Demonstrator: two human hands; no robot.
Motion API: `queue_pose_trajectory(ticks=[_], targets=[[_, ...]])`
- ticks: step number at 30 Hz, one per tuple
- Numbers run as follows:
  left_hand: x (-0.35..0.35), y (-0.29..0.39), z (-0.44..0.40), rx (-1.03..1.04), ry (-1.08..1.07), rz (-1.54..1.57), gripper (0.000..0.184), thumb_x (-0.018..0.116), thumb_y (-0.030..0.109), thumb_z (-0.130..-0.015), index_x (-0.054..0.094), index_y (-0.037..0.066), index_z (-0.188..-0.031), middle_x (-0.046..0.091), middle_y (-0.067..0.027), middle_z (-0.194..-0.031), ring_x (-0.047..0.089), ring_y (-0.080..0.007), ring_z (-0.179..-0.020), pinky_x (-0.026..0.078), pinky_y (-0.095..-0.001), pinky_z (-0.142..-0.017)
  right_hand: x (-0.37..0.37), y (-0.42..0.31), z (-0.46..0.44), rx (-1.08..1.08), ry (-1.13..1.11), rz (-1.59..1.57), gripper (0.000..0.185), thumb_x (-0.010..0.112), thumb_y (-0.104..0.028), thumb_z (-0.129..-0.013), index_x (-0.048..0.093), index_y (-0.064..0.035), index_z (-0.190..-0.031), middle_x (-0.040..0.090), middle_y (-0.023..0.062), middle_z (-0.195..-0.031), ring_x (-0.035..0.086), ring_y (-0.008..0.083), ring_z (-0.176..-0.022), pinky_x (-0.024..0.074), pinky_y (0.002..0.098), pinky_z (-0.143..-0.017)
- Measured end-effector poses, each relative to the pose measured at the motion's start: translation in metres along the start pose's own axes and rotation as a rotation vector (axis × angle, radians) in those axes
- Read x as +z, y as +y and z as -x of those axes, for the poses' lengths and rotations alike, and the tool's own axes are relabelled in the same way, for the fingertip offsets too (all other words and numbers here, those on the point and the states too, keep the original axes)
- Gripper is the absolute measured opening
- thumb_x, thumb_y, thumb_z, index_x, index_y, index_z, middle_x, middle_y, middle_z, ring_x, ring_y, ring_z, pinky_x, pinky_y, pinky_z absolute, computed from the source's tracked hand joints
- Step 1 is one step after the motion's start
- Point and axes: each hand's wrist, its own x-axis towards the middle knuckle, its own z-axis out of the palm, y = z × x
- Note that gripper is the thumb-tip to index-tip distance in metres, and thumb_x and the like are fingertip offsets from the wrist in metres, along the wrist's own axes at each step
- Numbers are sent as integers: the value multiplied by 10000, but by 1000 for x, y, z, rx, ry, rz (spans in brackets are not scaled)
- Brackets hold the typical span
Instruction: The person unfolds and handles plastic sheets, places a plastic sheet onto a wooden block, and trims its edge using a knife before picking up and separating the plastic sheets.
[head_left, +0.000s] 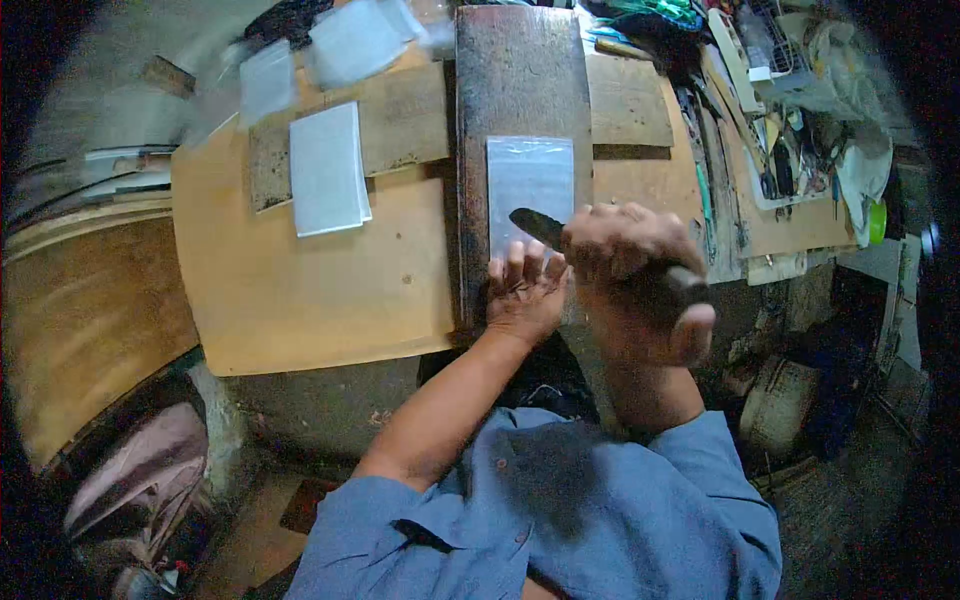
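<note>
A clear, whitish plastic sleeve [530, 180] lies flat lengthwise on a long dark wooden board [515, 70]. My left hand [526, 290] rests on the sleeve's near end, palm down, fingers stretched out and slightly apart. Just to its right, my right hand [635, 260] is closed in a fist around a dark tool [536, 228] with a flat, round-tipped, blade-like end. That end points left over the sleeve, and a thick handle butt shows at the other side of the fist. Motion blurs this hand, and whether the tool touches the sleeve is unclear.
A stack of whitish sleeves [328, 170] sits to the left on a plank [405, 120]. More sleeves [355, 45] lie at the back left. The tan tabletop [330, 300] runs under the boards. Hand tools fill a white tray [800, 190] at the right.
</note>
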Motion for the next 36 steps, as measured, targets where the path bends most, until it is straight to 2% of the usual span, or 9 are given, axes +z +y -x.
queue_pose_trajectory(ticks=[5, 9, 14, 16, 19, 23, 25, 30, 36], targets=[[-1, 0, -3, 9, 15, -1, 379, 598, 331, -757, 507, 208, -1103, 434, -51, -1104, 372, -258, -1089, 289, -419, -859, -19, 3, -1, 127, 67, 134, 616, 624, -630, -730, 478, -37, -808, 412, 57, -732, 425, 202, -698, 368, 360, -680], [-1, 3, -5, -24, 33, -17, 411, 612, 328, -743, 503, 215, -1122, 437, -49, -1098, 382, -251, -1075, 298, -409, -838, -18, -19, 2, 9, -83, 127, 608, 566, -593, -800, 477, 8, -800, 400, 65, -717, 404, 201, -668, 351, 344, -624], [-1, 3, -2, 3, 32, -57, 440, 611, 328, -742, 491, 220, -1152, 435, -52, -1098, 380, -253, -1076, 297, -416, -845, -32, -14, -3, 96, 35, 176, 615, 588, -611, -763, 492, -5, -808, 402, 59, -708, 397, 187, -660, 337, 337, -596], [1, 2, -4, -11, 17, -33, 441, 605, 327, -749, 487, 221, -1160, 434, -53, -1100, 380, -255, -1075, 296, -419, -848, -35, -22, 2, -59, -120, 34, 614, 583, -592, -774, 506, 13, -840, 407, 67, -709, 399, 192, -663, 338, 342, -607], [1, 4, -4, -2, 10, -35, 430, 590, 333, -768, 485, 219, -1168, 434, -54, -1104, 383, -260, -1075, 295, -426, -855, -40, -20, 8, 69, 74, 122, 596, 627, -568, -749, 516, 9, -853, 421, 60, -757, 393, 189, -698, 338, 350, -640], [-2, 2, -8, 7, 29, -61, 410, 583, 324, -782, 494, 216, -1168, 439, -57, -1113, 386, -262, -1076, 303, -433, -859, -42, -17, 8, 36, 109, -92, 567, 628, -536, -762, 516, 9, -866, 417, 64, -775, 382, 190, -701, 336, 355, -643], [-1, 4, -2, 16, 30, -44, 407, 584, 315, -783, 499, 216, -1169, 443, -58, -1114, 384, -262, -1076, 306, -434, -859, -48, -10, 11, -52, 114, 90, 573, 597, -542, -795, 512, 18, -884, 412, 69, -760, 387, 200, -688, 338, 356, -627], [-14, 0, 14, 73, 6, -34, 508, 609, 324, -779, 487, 208, -1258, 448, -73, -1223, 395, -266, -1189, 288, -459, -943, -50, -13, 11, -47, -16, 207, 604, 587, -583, -798, 523, 12, -884, 404, 70, -749, 412, 209, -675, 356, 352, -612], [-37, -9, 47, 89, -202, 117, 688, 658, 414, -749, 436, 164, -1350, 362, -139, -1414, 275, -296, -1357, 150, -518, -1103, -41, -21, 11, -6, 15, 279, 594, 563, -603, -796, 504, -13, -841, 390, 51, -728, 397, 199, -652, 349, 344, -596]])
